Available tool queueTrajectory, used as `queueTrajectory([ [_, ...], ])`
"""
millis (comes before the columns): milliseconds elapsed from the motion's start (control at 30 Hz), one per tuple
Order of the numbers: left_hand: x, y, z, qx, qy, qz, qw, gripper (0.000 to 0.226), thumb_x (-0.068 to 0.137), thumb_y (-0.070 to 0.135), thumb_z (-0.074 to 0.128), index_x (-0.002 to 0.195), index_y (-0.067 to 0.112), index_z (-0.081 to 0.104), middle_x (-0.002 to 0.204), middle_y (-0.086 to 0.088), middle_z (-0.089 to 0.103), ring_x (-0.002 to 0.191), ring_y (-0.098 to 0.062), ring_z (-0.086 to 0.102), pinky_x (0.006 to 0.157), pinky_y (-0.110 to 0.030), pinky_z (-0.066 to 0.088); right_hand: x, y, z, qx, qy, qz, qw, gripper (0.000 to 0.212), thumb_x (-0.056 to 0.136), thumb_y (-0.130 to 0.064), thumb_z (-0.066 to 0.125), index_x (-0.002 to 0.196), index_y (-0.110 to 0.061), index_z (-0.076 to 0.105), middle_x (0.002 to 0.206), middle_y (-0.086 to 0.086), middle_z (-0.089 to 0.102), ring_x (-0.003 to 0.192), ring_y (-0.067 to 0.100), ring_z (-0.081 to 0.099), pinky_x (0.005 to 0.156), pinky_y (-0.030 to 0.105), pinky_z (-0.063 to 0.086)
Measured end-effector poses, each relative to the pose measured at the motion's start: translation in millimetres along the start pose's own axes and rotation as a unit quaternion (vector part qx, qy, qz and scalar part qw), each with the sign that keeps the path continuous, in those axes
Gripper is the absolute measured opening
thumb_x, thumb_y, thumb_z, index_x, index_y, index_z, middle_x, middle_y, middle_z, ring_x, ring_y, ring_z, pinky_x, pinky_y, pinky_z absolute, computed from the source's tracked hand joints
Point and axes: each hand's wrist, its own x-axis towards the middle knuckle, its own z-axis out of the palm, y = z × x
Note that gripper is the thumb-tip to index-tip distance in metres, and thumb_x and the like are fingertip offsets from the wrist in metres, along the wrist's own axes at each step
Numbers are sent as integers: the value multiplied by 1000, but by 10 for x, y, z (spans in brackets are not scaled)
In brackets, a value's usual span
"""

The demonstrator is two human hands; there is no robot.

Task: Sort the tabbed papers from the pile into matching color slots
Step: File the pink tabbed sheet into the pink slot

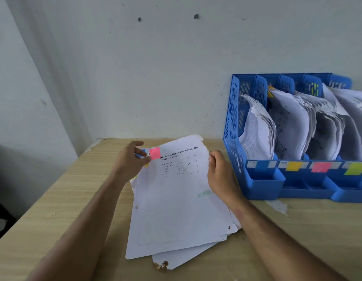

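A person lifts the far end of the top sheet (176, 199) off a pile (188, 254) of loose papers on a wooden bench (54, 209). The left hand (129, 161) pinches the sheet's far left corner beside a pink tab (154, 153); the right hand (220, 175) pinches its right edge between thumb and curled fingers. The near end of the sheet rests on the pile.

To the right stands a blue rack (235, 118), its slots already stuffed with curling papers. Colour stickers mark the front lip: yellow (294, 166), pink (320, 166) and yellow-green (355, 168); the leftmost slot's label looks pale, its colour unclear.

The risks, as judged from here: blue and yellow tabs peep from under the left hand, so a second sheet may ride up with the first and land in the wrong slot. The sheet's far edge is already ragged, and a two-corner pull could tear it further. The pink slot is crowded, with papers slumping forward, so a limp sheet may buckle on entry or slide into a neighbouring slot. The rack extends past the frame's right edge, leaving any further slots unseen.

Printed lines of what appears to be Japanese text and a matching exercise fill the sheet's upper part, too small to read. A faint green stamp (204, 194) sits near the right wrist, also not legible. Small brand marks on the rack's label strips are unreadable.
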Motion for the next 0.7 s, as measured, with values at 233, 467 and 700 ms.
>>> queueTrajectory([
  [233, -71, 154, -28, -76, -53, 9, 996, 7, 93, 29, 74, 98, 25, 76, 93, 10, 77, 88, -10, 71, 84, -31, 54, 52, 13, -16, 87, 52, -4, 995, 13, 109, -24, 41, 100, -22, 51, 77, -12, 54, 68, 3, 50, 57, 18, 38],
  [467, -141, 624, -105, -179, -25, 62, 982, 8, 99, 10, 63, 104, 14, 67, 91, -1, 79, 83, -20, 76, 73, -36, 58, 178, -204, -323, 171, 77, 12, 982, 3, 104, -23, 55, 107, -24, 53, 94, -12, 62, 87, 4, 60, 68, 10, 45],
  [700, -240, 1010, -138, -273, -47, 98, 956, 12, 102, 7, 58, 109, 14, 65, 94, -9, 79, 78, -25, 75, 71, -41, 60, 164, -352, -765, 301, -21, 65, 951, 26, 87, -20, 79, 112, -20, 71, 105, -5, 77, 99, 15, 73, 91, 39, 58],
])
